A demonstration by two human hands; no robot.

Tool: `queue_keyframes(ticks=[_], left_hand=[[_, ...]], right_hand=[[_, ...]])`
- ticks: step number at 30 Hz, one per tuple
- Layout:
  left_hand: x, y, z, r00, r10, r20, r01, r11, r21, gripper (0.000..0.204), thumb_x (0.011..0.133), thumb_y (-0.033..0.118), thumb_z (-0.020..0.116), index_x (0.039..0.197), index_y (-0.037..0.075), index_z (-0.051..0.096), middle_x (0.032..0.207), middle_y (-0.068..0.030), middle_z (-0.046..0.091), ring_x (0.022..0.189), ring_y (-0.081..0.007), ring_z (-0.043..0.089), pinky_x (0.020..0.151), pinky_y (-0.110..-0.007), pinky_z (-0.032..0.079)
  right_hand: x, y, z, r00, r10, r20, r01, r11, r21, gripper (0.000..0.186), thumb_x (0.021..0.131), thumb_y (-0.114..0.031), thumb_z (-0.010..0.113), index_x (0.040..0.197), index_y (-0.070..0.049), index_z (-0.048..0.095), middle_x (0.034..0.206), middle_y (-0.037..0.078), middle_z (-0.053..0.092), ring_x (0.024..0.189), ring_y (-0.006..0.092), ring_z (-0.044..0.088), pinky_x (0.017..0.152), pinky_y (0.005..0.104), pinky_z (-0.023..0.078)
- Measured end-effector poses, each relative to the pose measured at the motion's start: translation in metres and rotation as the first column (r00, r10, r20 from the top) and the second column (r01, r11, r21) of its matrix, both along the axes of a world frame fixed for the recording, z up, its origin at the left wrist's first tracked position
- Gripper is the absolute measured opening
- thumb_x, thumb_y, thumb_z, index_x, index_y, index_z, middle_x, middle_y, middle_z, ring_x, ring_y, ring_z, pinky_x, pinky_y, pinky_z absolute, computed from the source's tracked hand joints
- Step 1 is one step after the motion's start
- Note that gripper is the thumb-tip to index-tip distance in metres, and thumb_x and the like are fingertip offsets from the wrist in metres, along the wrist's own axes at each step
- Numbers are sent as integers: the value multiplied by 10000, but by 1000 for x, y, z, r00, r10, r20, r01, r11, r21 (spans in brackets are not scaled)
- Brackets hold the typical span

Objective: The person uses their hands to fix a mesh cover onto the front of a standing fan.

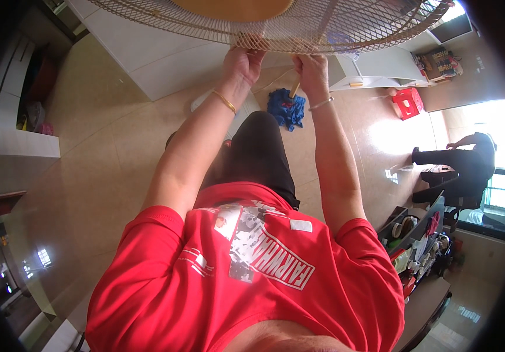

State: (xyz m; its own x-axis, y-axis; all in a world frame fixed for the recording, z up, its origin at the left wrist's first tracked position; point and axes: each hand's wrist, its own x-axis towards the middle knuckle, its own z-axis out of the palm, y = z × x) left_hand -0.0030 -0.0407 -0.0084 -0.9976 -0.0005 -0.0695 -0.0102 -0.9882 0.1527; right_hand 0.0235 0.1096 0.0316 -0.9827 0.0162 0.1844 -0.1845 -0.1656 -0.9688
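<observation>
A blue cloth mop [287,108] lies on the floor ahead of my black-trousered leg. Its wooden handle [295,89] rises toward my right hand [312,69], which is closed at the handle's upper visible part. My left hand [245,58] is raised beside it with its fingers curled. Whatever it holds is hidden behind a round wire-mesh guard [346,44] with a tan centre, like a fan's. That guard crosses the top of the view and covers the fingertips of both hands.
A white cabinet [147,61] stands ahead and to the left. Farther right is a red plastic stool [407,104], with another person [469,155] in dark clothes beyond it. A cluttered table [422,249] is close on my right. A pale ledge [21,142] juts in from the left.
</observation>
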Motion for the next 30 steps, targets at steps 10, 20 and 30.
queue_keyframes(ticks=[10, 20, 30], left_hand=[[-3, 2, -2, 1000, 8, 22, -8, 1000, 23, 106, 807, -11, 478, 894, -42, 530, 861, -130, 601, 795, -242, 606, 736, -355, 553], [-6, 2, -8, 998, -12, -63, 11, 1000, -18, 133, 801, -4, 479, 910, -47, 544, 873, -138, 607, 812, -250, 606, 740, -343, 549], [-7, -2, -11, 995, -39, -89, 38, 999, -14, 140, 811, -8, 461, 909, -59, 547, 897, -156, 607, 827, -262, 611, 763, -358, 546]], right_hand=[[0, -6, -3, 986, -156, 54, 156, 988, 1, 149, 810, -110, 575, 682, -38, 550, 561, -1, 491, 451, 48, 394, 399, 191, 283], [0, -7, -1, 989, -147, 32, 149, 988, -50, 148, 807, -102, 578, 680, -40, 535, 559, -5, 488, 443, 53, 398, 395, 187, 295], [0, -9, 0, 989, -102, 107, 118, 980, -158, 85, 805, -76, 549, 730, -49, 520, 568, -8, 458, 449, 55, 371, 392, 191, 270]])
